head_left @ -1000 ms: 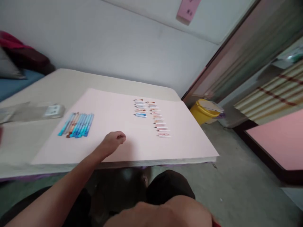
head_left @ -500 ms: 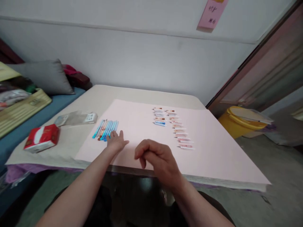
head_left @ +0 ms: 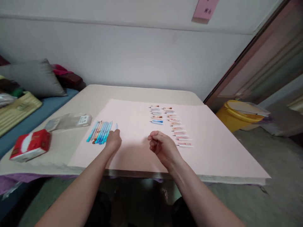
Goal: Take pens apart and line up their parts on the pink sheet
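My left hand point(head_left: 114, 140) is closed around a light blue pen point(head_left: 116, 125), whose tip points up and away from me. Just left of it lies a row of pens point(head_left: 100, 130) in blue, with a few brown and orange ones, side by side on a pink sheet point(head_left: 137, 151). My right hand point(head_left: 163, 146) hovers over the sheet with its fingers curled in and its thumb close to them; no object shows in it. Beyond it, slim pen-like pieces form a shorter column point(head_left: 156, 116) and a longer pale pink and orange column point(head_left: 178, 129).
The sheet covers much of a cream-topped table point(head_left: 139, 90) against a white wall. At left are a red tissue pack point(head_left: 32, 145) and a clear plastic wrapper point(head_left: 68, 121). A yellow bin point(head_left: 233, 116) stands right of the table; a grey cushion point(head_left: 35, 77) is at far left.
My left hand has gone from spread fingers beside the pens to a closed grip on a blue pen. My right hand has shifted slightly right and turned, fingers still curled. The view has shifted slightly.
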A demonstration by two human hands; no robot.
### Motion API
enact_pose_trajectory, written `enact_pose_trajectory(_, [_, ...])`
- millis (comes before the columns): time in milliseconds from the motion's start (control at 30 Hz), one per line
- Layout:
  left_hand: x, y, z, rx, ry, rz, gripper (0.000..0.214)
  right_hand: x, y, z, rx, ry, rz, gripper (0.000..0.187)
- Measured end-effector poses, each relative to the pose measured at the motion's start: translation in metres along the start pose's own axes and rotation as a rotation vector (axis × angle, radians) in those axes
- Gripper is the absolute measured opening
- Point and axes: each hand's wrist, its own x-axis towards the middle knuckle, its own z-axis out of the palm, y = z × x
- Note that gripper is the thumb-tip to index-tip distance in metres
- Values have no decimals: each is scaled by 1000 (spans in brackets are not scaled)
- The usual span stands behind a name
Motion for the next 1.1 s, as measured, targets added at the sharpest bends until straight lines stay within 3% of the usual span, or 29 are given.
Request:
enact_pose_trajectory(100, [-4,13,3,-202,-85,-58,43,4,23,1,-21,63,98,13])
enact_pose_trajectory(233, [-31,36,10,-984,-378,-237,41,6,45,2,-68,138,111,16])
enact_pose_trajectory(300, [-46,47,14,-1115,-494,-264,33,6,49,3,-82,171,104,18])
enact_pose_trajectory(400, [-65,59,18,-1190,-566,-284,36,8,51,3,-97,163,117,17])
enact_pose_trajectory(533, [-77,65,17,-1213,-555,-256,40,14,54,0,-75,139,176,21])
enact_pose_trajectory(767, [-78,67,5,-1330,-500,-293,19,14,54,6,-9,53,167,21])
enact_pose_trajectory(867, [-77,67,1,-1406,-469,-308,19,11,50,9,28,-28,188,18])
enact_pose_trajectory(1033, [-83,70,1,-1414,-621,-233,21,9,44,13,106,-207,339,27])
enact_pose_trajectory(1100, [-83,71,1,-1443,-607,-254,22,8,44,15,129,-263,340,27])
